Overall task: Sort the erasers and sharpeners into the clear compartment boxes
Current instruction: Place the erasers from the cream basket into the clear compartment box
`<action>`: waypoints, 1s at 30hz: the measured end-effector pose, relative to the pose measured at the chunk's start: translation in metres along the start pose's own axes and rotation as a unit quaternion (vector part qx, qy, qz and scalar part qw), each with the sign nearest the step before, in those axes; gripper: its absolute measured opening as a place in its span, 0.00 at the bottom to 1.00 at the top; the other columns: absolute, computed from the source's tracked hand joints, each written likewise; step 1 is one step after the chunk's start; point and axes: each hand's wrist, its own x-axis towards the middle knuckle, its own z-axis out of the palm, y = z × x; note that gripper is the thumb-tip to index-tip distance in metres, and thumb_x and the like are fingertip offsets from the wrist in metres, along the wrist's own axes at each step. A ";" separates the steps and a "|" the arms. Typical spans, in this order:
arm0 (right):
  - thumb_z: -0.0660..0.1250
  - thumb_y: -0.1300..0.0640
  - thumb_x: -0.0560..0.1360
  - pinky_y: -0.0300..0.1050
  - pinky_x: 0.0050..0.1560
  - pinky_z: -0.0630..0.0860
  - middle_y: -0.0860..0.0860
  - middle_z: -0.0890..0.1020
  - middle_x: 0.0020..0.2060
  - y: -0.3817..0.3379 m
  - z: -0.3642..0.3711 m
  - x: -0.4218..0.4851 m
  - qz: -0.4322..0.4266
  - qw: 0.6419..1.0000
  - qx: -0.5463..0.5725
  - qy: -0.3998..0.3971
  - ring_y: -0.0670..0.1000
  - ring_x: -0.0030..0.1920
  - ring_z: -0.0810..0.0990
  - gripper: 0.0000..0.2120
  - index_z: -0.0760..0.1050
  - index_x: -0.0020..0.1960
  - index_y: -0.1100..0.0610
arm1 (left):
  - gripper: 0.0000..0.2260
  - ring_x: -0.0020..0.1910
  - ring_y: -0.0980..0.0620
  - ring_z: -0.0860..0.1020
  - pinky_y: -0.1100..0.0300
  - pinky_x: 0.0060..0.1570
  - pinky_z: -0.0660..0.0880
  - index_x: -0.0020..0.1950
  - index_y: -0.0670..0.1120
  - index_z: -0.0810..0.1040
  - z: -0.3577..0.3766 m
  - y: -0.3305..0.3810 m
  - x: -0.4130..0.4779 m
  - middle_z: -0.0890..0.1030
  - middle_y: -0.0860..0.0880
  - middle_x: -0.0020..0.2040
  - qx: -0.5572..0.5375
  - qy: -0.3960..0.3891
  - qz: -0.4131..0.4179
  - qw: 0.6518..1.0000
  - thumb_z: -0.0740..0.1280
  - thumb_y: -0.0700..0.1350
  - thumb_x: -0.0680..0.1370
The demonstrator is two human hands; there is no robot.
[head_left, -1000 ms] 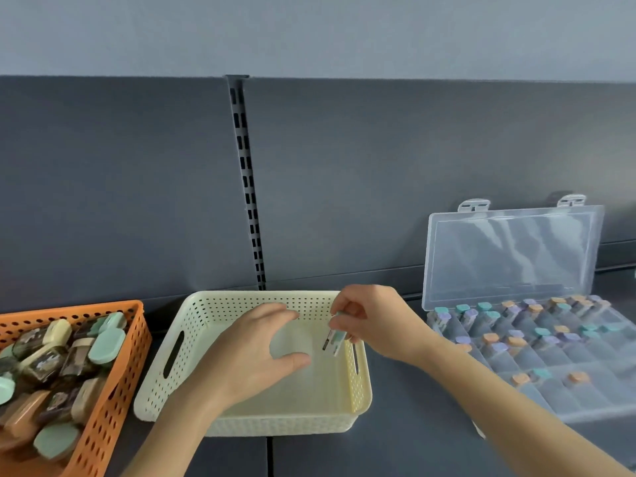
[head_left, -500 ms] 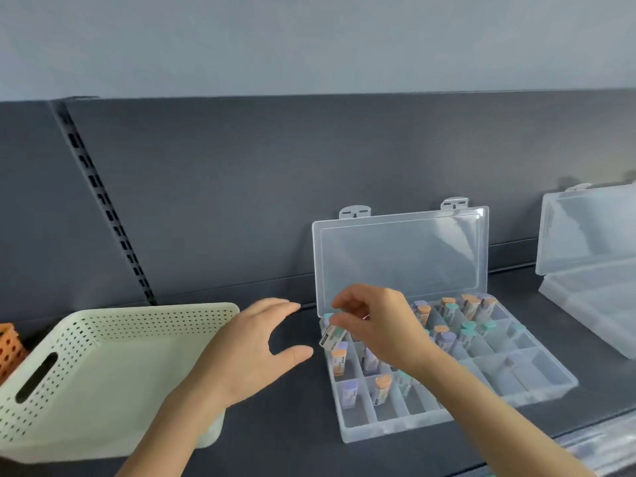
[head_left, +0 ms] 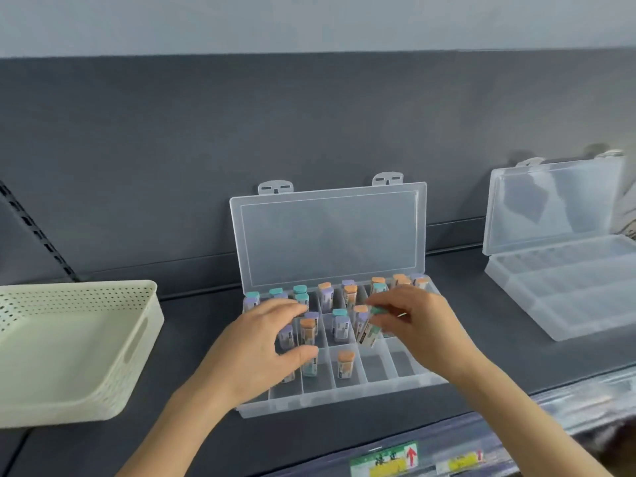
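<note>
- Head view, centre of frame: clear plastic compartment box (head_left: 344,395), lid raised against the dark back panel; small capped erasers (head_left: 345,365) stand upright in its cells
- right hand (head_left: 425,327) pinches a green-capped sleeved eraser (head_left: 369,331) above the middle row; its long axis tilts, cap toward upper right, foot toward lower left
- left hand (head_left: 260,344), fingers spread and relaxed, holds nothing; it hovers over the left cells
- cream perforated plastic basket (head_left: 69,356) at lower left
</note>
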 end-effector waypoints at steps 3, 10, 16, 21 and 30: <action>0.70 0.59 0.73 0.36 0.49 0.77 0.47 0.83 0.47 0.008 -0.005 -0.006 -0.005 1.000 -0.026 -0.008 0.47 0.44 0.80 0.10 0.81 0.55 0.54 | 0.28 0.71 0.63 0.62 0.63 0.68 0.63 0.73 0.60 0.63 0.001 0.008 0.005 0.62 0.64 0.73 0.023 -0.011 0.010 1.000 0.64 0.63 0.74; 0.66 0.58 0.77 0.36 0.50 0.76 0.50 0.79 0.51 0.009 0.013 -0.018 -0.015 0.986 -0.134 -0.101 0.50 0.48 0.79 0.09 0.79 0.56 0.54 | 0.27 0.68 0.64 0.64 0.66 0.65 0.62 0.72 0.60 0.65 0.004 0.015 0.008 0.64 0.64 0.71 0.016 -0.025 0.040 0.999 0.64 0.62 0.74; 0.63 0.55 0.79 0.42 0.58 0.71 0.48 0.79 0.54 0.010 0.027 -0.019 -0.015 0.974 -0.206 -0.091 0.49 0.54 0.74 0.10 0.78 0.59 0.50 | 0.26 0.70 0.61 0.64 0.62 0.67 0.64 0.72 0.59 0.64 0.003 0.015 0.010 0.64 0.62 0.72 0.009 -0.043 0.044 0.998 0.64 0.62 0.75; 0.64 0.54 0.78 0.46 0.60 0.70 0.48 0.79 0.54 0.015 0.029 -0.016 -0.017 0.970 -0.223 -0.094 0.50 0.55 0.73 0.10 0.78 0.58 0.51 | 0.27 0.70 0.62 0.63 0.62 0.67 0.63 0.72 0.59 0.64 0.008 0.023 0.006 0.62 0.62 0.73 0.007 -0.060 0.040 0.997 0.63 0.63 0.75; 0.67 0.55 0.76 0.44 0.60 0.70 0.51 0.77 0.60 0.031 -0.004 -0.005 -0.042 0.981 -0.157 -0.102 0.53 0.60 0.73 0.17 0.74 0.65 0.52 | 0.27 0.69 0.61 0.65 0.61 0.67 0.64 0.72 0.59 0.65 0.017 0.044 0.020 0.62 0.61 0.73 0.013 -0.043 0.014 0.999 0.65 0.62 0.74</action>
